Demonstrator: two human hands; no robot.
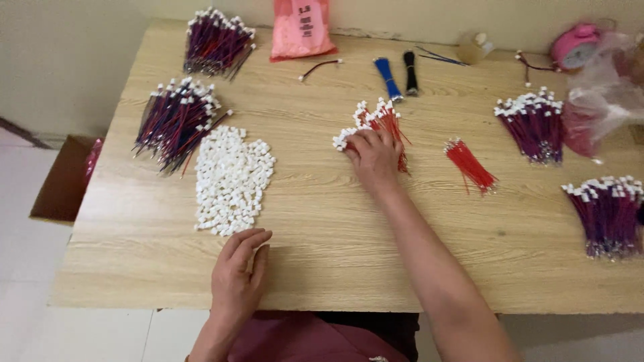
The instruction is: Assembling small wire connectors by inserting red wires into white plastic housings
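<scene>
My right hand (373,155) reaches out over the middle of the wooden table (335,228) and lies palm down on a bunch of short red wires with white plug ends (379,119), fingers spread over them. My left hand (236,276) rests flat near the table's front edge, holding nothing, its fingertips just below a flat heap of small white plastic connector housings (231,177). A loose bundle of bare red wires (469,165) lies to the right of my right hand.
Bundles of red-and-blue wires with white plugs lie at the back left (216,39), the left (176,121), the right (534,122) and the far right (609,211). A pink bag (302,28), blue and black cable coils (396,75), a pink tape roll (574,45), clear plastic bags (604,94). Cardboard box (64,181) on the floor.
</scene>
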